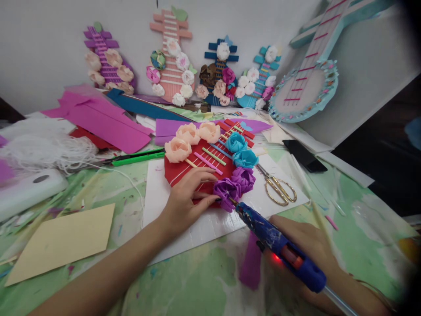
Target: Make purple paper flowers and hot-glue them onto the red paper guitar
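A red paper-covered instrument model (177, 172) lies on a white sheet, with pale strings and coloured strips across it. Peach paper flowers (178, 149) run along its left side; blue paper flowers (245, 158) and a purple flower (244, 179) line the right. At the near edge, my left hand (190, 193) closes its thumb and fingers on the left petals of another purple paper flower (226, 192). My right hand (301, 245) grips a blue hot glue gun (266, 235), its red light lit. The nozzle points into that flower's near side.
Gold-handled scissors (280, 189) lie right of the model, near a black phone (304, 156). Green-handled scissors (138, 159), white string (49, 147) and yellow paper (66, 241) are at left. Finished instrument models (176, 74) lean on the wall. A purple strip (250, 263) lies in front.
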A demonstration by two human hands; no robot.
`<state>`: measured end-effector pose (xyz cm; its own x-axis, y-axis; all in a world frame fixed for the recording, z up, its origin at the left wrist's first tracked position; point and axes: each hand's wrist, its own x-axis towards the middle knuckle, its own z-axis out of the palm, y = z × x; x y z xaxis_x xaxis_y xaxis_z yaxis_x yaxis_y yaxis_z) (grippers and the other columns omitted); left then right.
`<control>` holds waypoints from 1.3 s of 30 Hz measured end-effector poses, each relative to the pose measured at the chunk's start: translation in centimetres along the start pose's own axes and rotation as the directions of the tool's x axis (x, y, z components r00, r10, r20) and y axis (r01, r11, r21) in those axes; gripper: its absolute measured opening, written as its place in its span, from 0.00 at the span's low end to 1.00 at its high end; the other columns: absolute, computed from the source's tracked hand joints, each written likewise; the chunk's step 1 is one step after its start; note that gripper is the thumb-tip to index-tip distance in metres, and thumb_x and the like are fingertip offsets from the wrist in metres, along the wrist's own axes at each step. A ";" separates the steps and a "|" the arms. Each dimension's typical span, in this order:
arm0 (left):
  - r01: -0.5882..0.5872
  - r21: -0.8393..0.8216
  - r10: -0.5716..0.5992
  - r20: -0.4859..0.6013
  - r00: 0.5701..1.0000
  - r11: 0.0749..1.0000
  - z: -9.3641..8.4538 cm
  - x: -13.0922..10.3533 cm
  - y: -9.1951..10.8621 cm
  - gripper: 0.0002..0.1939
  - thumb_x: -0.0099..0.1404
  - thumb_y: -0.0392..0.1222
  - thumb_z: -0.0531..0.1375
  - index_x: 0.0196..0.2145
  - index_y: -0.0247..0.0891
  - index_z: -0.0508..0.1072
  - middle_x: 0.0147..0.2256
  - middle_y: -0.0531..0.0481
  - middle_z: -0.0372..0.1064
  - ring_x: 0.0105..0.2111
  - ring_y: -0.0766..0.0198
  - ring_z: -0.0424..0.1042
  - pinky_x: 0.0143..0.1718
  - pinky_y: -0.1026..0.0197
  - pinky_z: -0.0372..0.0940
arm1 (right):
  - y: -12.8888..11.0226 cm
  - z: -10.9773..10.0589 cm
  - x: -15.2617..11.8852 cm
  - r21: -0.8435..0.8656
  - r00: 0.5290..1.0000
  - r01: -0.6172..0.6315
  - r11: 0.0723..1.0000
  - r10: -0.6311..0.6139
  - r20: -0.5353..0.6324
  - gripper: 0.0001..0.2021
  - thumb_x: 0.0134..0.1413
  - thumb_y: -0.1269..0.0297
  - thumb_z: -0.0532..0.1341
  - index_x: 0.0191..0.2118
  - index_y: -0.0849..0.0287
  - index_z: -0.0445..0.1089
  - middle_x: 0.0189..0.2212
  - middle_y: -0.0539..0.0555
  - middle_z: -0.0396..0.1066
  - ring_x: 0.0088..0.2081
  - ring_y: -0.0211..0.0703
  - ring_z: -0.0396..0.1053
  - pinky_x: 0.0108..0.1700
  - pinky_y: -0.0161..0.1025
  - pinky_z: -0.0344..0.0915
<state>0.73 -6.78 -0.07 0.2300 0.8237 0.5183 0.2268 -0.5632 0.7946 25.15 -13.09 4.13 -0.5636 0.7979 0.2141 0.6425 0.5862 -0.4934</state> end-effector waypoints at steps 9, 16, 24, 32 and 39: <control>0.017 -0.055 -0.016 0.005 1.000 0.998 0.0 0.0 -0.2 0.15 0.59 0.37 0.61 0.45 0.39 0.68 0.48 0.44 0.62 0.45 0.59 0.70 0.38 0.58 0.76 | 0.4 0.2 -0.2 0.001 0.997 0.040 0.999 -0.040 -0.062 0.03 0.53 0.65 0.56 0.31 0.57 0.61 0.21 0.48 0.63 0.20 0.36 0.59 0.22 0.35 0.53; -0.013 -0.098 0.017 0.040 0.999 0.995 -0.4 0.1 -0.1 0.21 0.54 0.36 0.66 0.46 0.40 0.69 0.49 0.43 0.60 0.45 0.58 0.70 0.39 0.56 0.76 | 0.7 0.4 -0.2 0.015 0.990 0.065 0.998 -0.063 -0.129 0.04 0.52 0.63 0.58 0.32 0.56 0.62 0.20 0.47 0.62 0.20 0.35 0.57 0.22 0.34 0.53; -0.053 0.108 0.042 0.106 0.993 0.993 -0.8 -0.1 0.4 0.34 0.52 0.39 0.68 0.54 0.42 0.60 0.50 0.43 0.62 0.50 0.54 0.67 0.49 0.49 0.69 | 0.3 0.1 -0.5 0.006 0.963 0.005 1.000 -0.003 -0.269 0.02 0.53 0.64 0.55 0.32 0.55 0.63 0.20 0.49 0.66 0.20 0.37 0.62 0.23 0.35 0.57; -0.126 0.371 0.067 0.169 0.983 0.920 -0.8 -0.5 0.8 0.41 0.53 0.40 0.66 0.59 0.41 0.51 0.55 0.38 0.60 0.52 0.50 0.65 0.51 0.47 0.65 | 0.2 -0.9 -0.3 -0.104 0.932 -0.011 0.994 -0.028 -0.361 0.04 0.51 0.63 0.57 0.29 0.55 0.64 0.17 0.48 0.66 0.16 0.36 0.63 0.19 0.33 0.58; -0.082 0.362 0.037 0.128 0.991 0.929 -0.6 -0.5 0.7 0.39 0.54 0.45 0.66 0.58 0.40 0.52 0.54 0.39 0.61 0.52 0.51 0.65 0.53 0.48 0.64 | 0.7 -1.0 -0.6 -0.052 0.920 0.011 0.999 -0.030 -0.391 0.01 0.51 0.66 0.58 0.32 0.55 0.66 0.24 0.50 0.72 0.21 0.39 0.69 0.21 0.33 0.61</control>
<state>0.24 -7.59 0.44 0.3575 0.7870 0.5028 0.5345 -0.6139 0.5809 26.47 -13.07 4.51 -0.3350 0.7712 0.5414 0.6629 0.6012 -0.4462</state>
